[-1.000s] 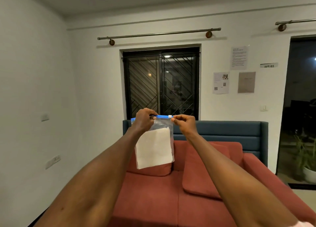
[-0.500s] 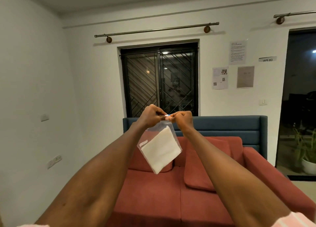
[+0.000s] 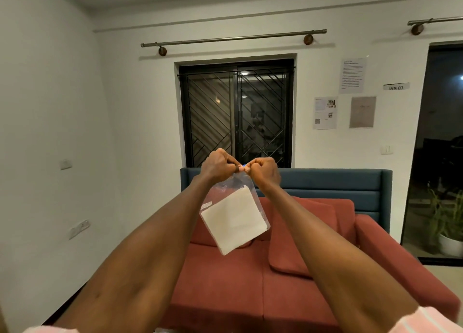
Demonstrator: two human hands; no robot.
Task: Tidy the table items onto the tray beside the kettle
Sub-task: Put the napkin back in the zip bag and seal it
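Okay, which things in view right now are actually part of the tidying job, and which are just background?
In the job: clear zip bag with white sheet, pinched at its top by left hand and right hand.

Background: red sofa, potted plant, wall papers, window.

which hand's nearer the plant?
Right. The right hand pinches the bag top on the plant's side; the left hand is farther.
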